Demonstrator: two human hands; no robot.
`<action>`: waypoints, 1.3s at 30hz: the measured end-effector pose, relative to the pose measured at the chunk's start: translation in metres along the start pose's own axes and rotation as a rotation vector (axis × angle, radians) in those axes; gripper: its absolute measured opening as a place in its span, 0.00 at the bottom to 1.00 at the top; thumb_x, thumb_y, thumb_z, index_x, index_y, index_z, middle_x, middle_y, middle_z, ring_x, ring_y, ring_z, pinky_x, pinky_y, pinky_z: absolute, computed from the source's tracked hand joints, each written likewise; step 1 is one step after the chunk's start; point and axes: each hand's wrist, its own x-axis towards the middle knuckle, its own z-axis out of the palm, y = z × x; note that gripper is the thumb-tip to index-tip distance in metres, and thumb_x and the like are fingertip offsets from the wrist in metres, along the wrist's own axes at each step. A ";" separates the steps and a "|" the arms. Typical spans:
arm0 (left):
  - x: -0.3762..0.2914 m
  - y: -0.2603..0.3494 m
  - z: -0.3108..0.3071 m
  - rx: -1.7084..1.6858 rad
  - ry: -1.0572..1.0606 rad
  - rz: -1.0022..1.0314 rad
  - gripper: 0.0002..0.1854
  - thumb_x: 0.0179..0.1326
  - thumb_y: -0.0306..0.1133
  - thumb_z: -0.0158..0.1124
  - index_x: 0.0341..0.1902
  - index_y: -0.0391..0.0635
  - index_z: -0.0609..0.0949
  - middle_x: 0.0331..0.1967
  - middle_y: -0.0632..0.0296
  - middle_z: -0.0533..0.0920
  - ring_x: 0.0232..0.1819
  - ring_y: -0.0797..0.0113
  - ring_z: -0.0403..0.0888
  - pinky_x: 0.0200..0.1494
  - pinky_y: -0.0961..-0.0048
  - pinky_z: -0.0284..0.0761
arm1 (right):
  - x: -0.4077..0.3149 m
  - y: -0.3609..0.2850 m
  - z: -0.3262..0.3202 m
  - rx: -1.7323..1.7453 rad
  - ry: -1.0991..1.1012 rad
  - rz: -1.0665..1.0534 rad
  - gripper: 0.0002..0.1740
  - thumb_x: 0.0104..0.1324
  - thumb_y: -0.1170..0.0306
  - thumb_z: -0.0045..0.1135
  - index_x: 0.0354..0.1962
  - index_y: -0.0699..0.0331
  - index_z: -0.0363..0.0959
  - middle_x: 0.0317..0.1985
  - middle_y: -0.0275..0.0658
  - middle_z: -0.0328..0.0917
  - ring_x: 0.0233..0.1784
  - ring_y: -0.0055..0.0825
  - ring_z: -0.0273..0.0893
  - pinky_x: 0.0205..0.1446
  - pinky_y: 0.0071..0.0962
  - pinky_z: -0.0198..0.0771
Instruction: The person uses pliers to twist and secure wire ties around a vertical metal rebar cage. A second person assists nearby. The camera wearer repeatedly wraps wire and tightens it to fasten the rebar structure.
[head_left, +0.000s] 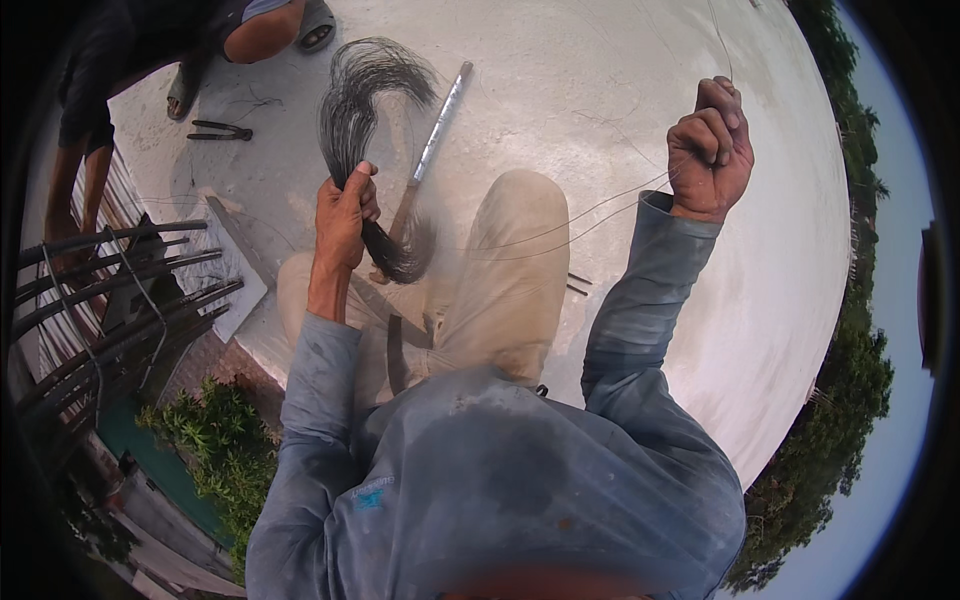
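Note:
My left hand (346, 217) is closed round the middle of a bundle of thin dark tie wire (349, 124), whose ends curve out above and below the fist. My right hand (711, 146) is raised off to the right, its fingers closed on a few thin strands of wire (600, 202). The strands trail back from it across my knee towards the bundle, and one sticks up past the fingertips. Between the bundle and my knee, a long bar tool (439, 127) with a silvery wrapped section lies on the concrete.
End-cutting pincers (220, 131) lie on the pale concrete slab (765, 300) at the upper left. Another person (94, 172) bends near projecting rebar (112, 281) tied with stirrups. The slab's edge runs beside the rebar, with a leafy plant (217, 442) beyond. Two short rods (578, 284) lie beside my knee.

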 end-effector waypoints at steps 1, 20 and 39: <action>0.001 0.006 0.003 0.004 -0.009 0.010 0.14 0.74 0.44 0.65 0.42 0.44 0.80 0.22 0.77 0.66 0.22 0.84 0.61 0.26 0.80 0.60 | -0.011 -0.043 0.022 -0.120 -0.060 -0.134 0.05 0.79 0.76 0.44 0.46 0.71 0.65 0.29 0.33 0.64 0.15 0.13 0.53 0.21 0.19 0.51; 0.219 0.115 0.301 1.074 -0.344 1.028 0.21 0.77 0.49 0.59 0.47 0.39 0.81 0.22 0.69 0.69 0.24 0.79 0.63 0.27 0.72 0.63 | -0.292 -0.109 -0.437 -2.400 1.438 0.223 0.09 0.74 0.65 0.52 0.49 0.56 0.73 0.44 0.48 0.82 0.50 0.50 0.80 0.52 0.50 0.72; 0.409 -0.250 0.347 1.846 -0.310 0.920 0.40 0.54 0.21 0.58 0.75 0.47 0.67 0.73 0.44 0.62 0.76 0.39 0.57 0.76 0.39 0.50 | -0.291 -0.091 -0.449 -2.493 1.417 0.440 0.15 0.64 0.70 0.56 0.49 0.54 0.72 0.45 0.35 0.72 0.54 0.35 0.72 0.59 0.42 0.61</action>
